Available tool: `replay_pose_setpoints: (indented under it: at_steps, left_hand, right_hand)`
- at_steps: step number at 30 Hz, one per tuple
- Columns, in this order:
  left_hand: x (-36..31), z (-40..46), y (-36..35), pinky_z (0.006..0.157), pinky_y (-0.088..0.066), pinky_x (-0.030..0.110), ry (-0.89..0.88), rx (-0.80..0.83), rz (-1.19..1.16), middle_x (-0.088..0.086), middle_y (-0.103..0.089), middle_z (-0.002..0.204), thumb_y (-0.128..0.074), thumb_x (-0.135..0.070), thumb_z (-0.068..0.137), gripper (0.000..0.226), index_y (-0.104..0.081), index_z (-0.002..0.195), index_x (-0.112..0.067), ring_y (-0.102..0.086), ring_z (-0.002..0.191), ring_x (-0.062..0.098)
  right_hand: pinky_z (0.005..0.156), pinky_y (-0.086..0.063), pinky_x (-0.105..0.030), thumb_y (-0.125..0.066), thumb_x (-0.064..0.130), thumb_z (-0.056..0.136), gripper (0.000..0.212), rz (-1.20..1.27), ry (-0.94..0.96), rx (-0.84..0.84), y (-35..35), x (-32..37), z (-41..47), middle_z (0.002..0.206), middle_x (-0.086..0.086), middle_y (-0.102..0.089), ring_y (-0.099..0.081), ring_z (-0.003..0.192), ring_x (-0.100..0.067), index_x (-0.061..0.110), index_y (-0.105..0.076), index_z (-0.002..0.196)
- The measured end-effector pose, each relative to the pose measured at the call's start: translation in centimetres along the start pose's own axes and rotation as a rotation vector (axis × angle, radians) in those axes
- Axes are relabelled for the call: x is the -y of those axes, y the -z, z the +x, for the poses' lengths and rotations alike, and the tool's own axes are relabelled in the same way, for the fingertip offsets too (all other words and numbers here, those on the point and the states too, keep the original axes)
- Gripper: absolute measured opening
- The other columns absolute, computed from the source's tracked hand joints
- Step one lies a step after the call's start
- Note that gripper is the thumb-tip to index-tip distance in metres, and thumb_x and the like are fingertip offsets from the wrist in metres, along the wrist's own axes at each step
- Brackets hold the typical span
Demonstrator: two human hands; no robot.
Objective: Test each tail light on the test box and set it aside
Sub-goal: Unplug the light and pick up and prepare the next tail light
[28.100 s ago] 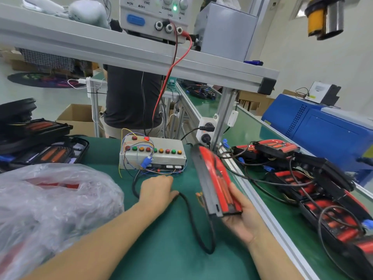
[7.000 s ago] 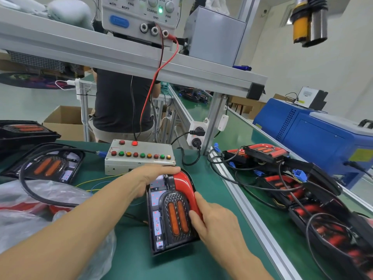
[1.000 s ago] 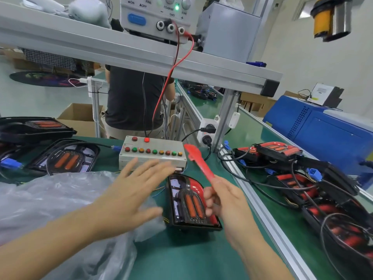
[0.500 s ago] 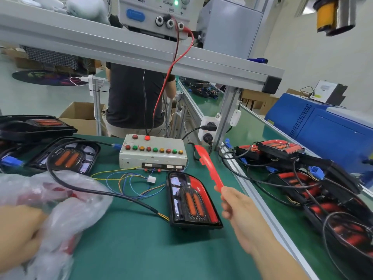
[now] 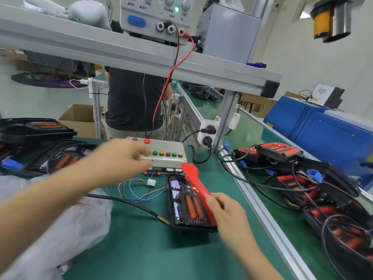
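A black tail light (image 5: 188,205) with two orange bars lies face up on the green mat, in front of the test box (image 5: 171,158). My right hand (image 5: 228,215) pinches the lower end of a red lens strip (image 5: 194,182), which lies along the light's right edge. Blurred by motion, my left hand (image 5: 123,160) hovers over the left half of the box's button row with its fingers loosely spread, holding nothing. The light's black cable (image 5: 131,205) ends in coloured wires and a white connector (image 5: 151,181) lying loose in front of the box.
A clear plastic bag (image 5: 60,229) fills the lower left. Other tail lights (image 5: 64,158) lie at the left, and a tangled pile of lights (image 5: 302,188) sits beyond the aluminium rail (image 5: 262,215). A power supply (image 5: 157,15) stands on the shelf above, and a person (image 5: 131,102) stands behind the bench.
My left hand has left the plastic bag at the lower left and reached up over the test box. My right hand has lowered the red strip onto the tail light's right edge.
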State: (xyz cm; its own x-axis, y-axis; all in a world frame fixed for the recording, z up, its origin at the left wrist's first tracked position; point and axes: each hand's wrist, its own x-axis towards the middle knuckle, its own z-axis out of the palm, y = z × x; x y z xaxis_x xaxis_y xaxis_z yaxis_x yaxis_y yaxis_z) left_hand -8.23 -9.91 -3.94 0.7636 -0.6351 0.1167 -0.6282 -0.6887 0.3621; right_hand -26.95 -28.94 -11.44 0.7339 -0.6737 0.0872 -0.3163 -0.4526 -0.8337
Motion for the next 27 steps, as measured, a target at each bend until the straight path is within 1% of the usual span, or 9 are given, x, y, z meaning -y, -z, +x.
replay_pose_setpoints:
  at_steps: [2,5,8,11,16,18,21,24,27]
  left_hand:
    - [-3.7,2.9,-3.7,0.066,-0.051,0.026,0.166,0.226,-0.409,-0.002,-0.064,0.094,-0.056,-0.042,0.090,0.026,-0.058,0.109,-0.025,-0.059,0.068,0.014]
    - [-4.9,5.7,-8.7,0.053,-0.052,0.026,0.413,0.438,-0.818,0.003,-0.066,0.062,-0.059,-0.029,0.092,0.018,-0.057,0.090,-0.012,-0.061,0.052,0.016]
    - [-5.0,6.8,-11.0,0.045,-0.048,0.026,0.537,0.367,-0.991,0.002,-0.060,0.042,-0.059,-0.021,0.091,0.020,-0.057,0.076,-0.009,-0.058,0.040,0.016]
    - [-4.8,7.3,-11.6,0.040,-0.050,0.026,0.548,0.328,-0.981,0.010,-0.066,0.061,-0.060,-0.006,0.089,0.006,-0.057,0.084,-0.004,-0.062,0.049,0.020]
    - [-4.4,6.6,-12.2,0.052,-0.053,0.028,0.567,0.250,-1.145,0.015,-0.065,0.074,-0.056,-0.001,0.090,0.004,-0.060,0.090,0.001,-0.061,0.059,0.023]
    - [-4.3,6.3,-12.6,0.066,-0.052,0.033,0.573,0.195,-1.245,0.017,-0.065,0.077,-0.054,-0.002,0.091,0.008,-0.061,0.094,0.002,-0.061,0.063,0.027]
    - [-4.5,5.8,-12.4,0.062,-0.052,0.036,0.607,0.217,-1.428,0.014,-0.065,0.073,-0.048,-0.006,0.096,0.017,-0.061,0.087,-0.001,-0.061,0.062,0.025]
    - [-4.7,5.5,-11.8,0.059,-0.050,0.036,0.623,0.213,-1.479,0.014,-0.062,0.071,-0.042,-0.009,0.099,0.024,-0.057,0.082,-0.002,-0.057,0.062,0.025]
    - [-5.0,5.2,-11.5,0.064,-0.051,0.037,0.676,0.268,-1.468,0.011,-0.063,0.079,-0.048,-0.032,0.099,0.026,-0.055,0.096,-0.007,-0.059,0.069,0.025]
  right_hand:
    - [0.075,-0.044,-0.028,-0.050,0.031,0.098,0.020,-0.142,0.067,-0.036,-0.8,0.0,-0.3,0.087,0.004,-0.065,-0.058,0.083,-0.012,0.023,-0.067,0.090]
    - [0.076,-0.041,-0.029,-0.044,0.035,0.100,0.021,-0.283,0.169,-0.052,-1.6,-0.2,-0.9,0.094,0.007,-0.058,-0.055,0.086,-0.012,0.026,-0.063,0.103]
    - [0.083,-0.040,-0.030,-0.040,0.039,0.100,0.030,-0.404,0.259,-0.044,-1.7,-0.2,-1.2,0.113,0.008,-0.057,-0.056,0.102,-0.015,0.032,-0.046,0.129]
    - [0.078,-0.038,-0.033,-0.034,0.042,0.101,0.044,-0.620,0.323,0.003,-1.8,0.0,-1.1,0.128,0.005,-0.055,-0.056,0.112,-0.021,0.032,-0.028,0.143]
    - [0.068,-0.027,-0.033,-0.028,0.045,0.101,0.050,-0.770,0.306,0.018,-1.4,0.3,-1.2,0.115,0.001,-0.065,-0.060,0.103,-0.026,0.029,-0.023,0.148]
    - [0.065,-0.030,-0.032,-0.036,0.042,0.100,0.048,-0.688,0.394,-0.085,-1.0,0.6,-1.5,0.105,0.005,-0.068,-0.062,0.091,-0.018,0.032,-0.031,0.147]
    - [0.044,-0.041,-0.023,-0.064,0.029,0.078,0.041,-0.614,0.608,-0.257,-1.1,0.6,-2.3,0.069,0.007,-0.069,-0.060,0.052,-0.012,0.014,-0.071,0.117]
    - [0.038,-0.044,-0.020,-0.055,0.031,0.078,0.038,-0.576,0.797,-0.330,-2.4,0.2,-3.5,0.065,0.004,-0.068,-0.059,0.047,-0.013,0.011,-0.077,0.102]
    - [0.034,-0.041,-0.019,-0.049,0.033,0.075,0.040,-0.693,0.777,-0.366,-3.4,0.2,-4.4,0.058,0.008,-0.064,-0.057,0.043,-0.009,0.015,-0.080,0.093]
